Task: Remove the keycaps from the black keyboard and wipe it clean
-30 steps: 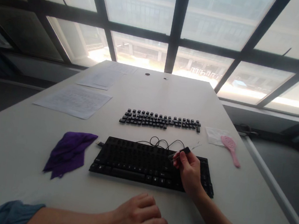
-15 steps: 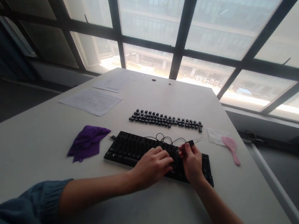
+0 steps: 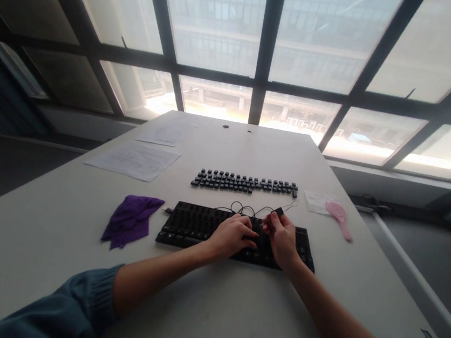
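Observation:
A black keyboard [image 3: 190, 222] lies across the near part of the white table, many of its upper keycaps apparently off. My left hand [image 3: 234, 238] rests on its middle, fingers bent and thumb apart, with nothing visible in it. Just to the right, my right hand [image 3: 283, 238] is closed in a pinch around a small black keycap puller [image 3: 278, 211]. Thin wire prongs stick out from the puller's far side. Between my hands the fingertips are close together over the keys, and what they touch there is hard to make out.
Loose black keycaps [image 3: 244, 183] stand in rows behind the keyboard, whose cable [image 3: 237, 208] lies looped between. On the left are a purple cloth [image 3: 132, 221] and paper sheets [image 3: 132, 160]. A pink hairbrush [image 3: 339, 220] and a clear plastic bag [image 3: 314, 202] lie right.
The view has tilted and shifted slightly. My left thumb and index finger now show a little further apart on the keyboard. My right hand keeps its pinch on the keycap puller.

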The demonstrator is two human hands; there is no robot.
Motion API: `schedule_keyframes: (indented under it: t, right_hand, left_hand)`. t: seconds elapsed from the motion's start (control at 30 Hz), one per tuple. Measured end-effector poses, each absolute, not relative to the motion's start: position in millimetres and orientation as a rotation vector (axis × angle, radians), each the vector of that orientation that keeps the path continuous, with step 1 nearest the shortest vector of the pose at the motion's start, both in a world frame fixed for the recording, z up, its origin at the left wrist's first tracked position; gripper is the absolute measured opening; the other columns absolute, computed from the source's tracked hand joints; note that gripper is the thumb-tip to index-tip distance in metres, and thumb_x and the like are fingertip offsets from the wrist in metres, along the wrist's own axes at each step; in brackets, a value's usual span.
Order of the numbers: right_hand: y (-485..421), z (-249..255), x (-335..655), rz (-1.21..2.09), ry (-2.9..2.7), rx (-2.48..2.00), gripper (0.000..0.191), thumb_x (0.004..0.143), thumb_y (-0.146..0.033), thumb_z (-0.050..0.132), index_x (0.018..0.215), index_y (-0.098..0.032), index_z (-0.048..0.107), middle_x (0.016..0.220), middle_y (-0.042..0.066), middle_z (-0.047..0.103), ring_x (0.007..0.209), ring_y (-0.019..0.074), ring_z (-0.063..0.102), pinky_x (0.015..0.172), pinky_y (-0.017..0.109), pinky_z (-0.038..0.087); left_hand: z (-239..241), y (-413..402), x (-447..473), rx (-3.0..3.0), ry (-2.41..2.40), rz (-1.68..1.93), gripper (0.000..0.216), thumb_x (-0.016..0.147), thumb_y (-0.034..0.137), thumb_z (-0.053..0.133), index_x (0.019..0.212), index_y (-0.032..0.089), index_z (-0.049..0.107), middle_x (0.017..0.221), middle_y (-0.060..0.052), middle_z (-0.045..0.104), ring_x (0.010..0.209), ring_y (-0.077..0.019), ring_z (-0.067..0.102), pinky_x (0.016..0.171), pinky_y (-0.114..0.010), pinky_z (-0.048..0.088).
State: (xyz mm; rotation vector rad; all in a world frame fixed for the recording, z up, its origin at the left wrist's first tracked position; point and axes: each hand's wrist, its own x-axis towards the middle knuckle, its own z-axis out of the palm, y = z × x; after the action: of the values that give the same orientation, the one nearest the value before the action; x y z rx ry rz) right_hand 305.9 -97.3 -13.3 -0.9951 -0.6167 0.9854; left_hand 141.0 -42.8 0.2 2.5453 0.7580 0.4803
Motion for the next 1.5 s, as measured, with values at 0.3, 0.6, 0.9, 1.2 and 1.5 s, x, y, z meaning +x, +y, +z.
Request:
schedule_keyframes:
  t: [0.3, 0.6, 0.9, 1.2, 1.5]
  right_hand:
    - [-97, -14, 306, 0.979, -0.637, -0.999, 0.029, 0.079, -0.043, 0.075, 0.073, -0.017, 0.065, 0.07, 0.002, 0.064, 0.056, 0.0122, 0.051, 0.051, 0.026, 0.038]
    - [-97, -17, 307, 0.953, -0.675, -1.016, 0.031, 0.079, -0.045, 0.075, 0.073, -0.017, 0.065, 0.069, 0.001, 0.063, 0.055, 0.012, 0.051, 0.05, 0.026, 0.037]
    - [-96, -18, 308, 0.966, -0.666, -1.007, 0.028, 0.08, -0.043, 0.074, 0.073, -0.017, 0.065, 0.07, 0.002, 0.064, 0.053, 0.011, 0.051, 0.05, 0.025, 0.037]
    - [-98, -18, 308, 0.965, -0.68, -0.994, 0.027, 0.082, -0.041, 0.073, 0.074, -0.016, 0.065, 0.07, 0.002, 0.065, 0.054, 0.0107, 0.052, 0.051, 0.025, 0.037]
    - [-98, -13, 309, 1.014, -0.581, -0.948, 0.029, 0.077, -0.042, 0.077, 0.074, -0.017, 0.064, 0.07, 0.001, 0.064, 0.055, 0.011, 0.052, 0.05, 0.025, 0.037]
  left_hand:
    - [0, -45, 146, 2.589, 0.623, 0.539, 0.012, 0.083, 0.025, 0.075, 0.094, 0.024, 0.079, 0.089, -0.003, 0.066, 0.093, -0.0197, 0.057, 0.083, -0.028, 0.046]
    - [-7, -53, 150, 2.749, 0.601, 0.493, 0.009, 0.092, 0.017, 0.06, 0.099, 0.015, 0.066, 0.1, -0.009, 0.061, 0.099, -0.0234, 0.054, 0.089, -0.034, 0.049]
    - [-10, -56, 151, 2.728, 0.582, 0.503, 0.007, 0.094, 0.014, 0.054, 0.096, 0.016, 0.06, 0.101, -0.01, 0.058, 0.103, -0.0246, 0.052, 0.091, -0.036, 0.049]
    - [-19, -51, 150, 2.63, 0.635, 0.623, 0.011, 0.095, 0.016, 0.052, 0.102, 0.016, 0.061, 0.102, -0.008, 0.057, 0.104, -0.0238, 0.051, 0.093, -0.037, 0.048]
    - [15, -49, 147, 2.403, 0.697, 0.731, 0.009, 0.088, 0.022, 0.066, 0.095, 0.02, 0.072, 0.094, -0.005, 0.063, 0.095, -0.0207, 0.058, 0.09, -0.034, 0.047]
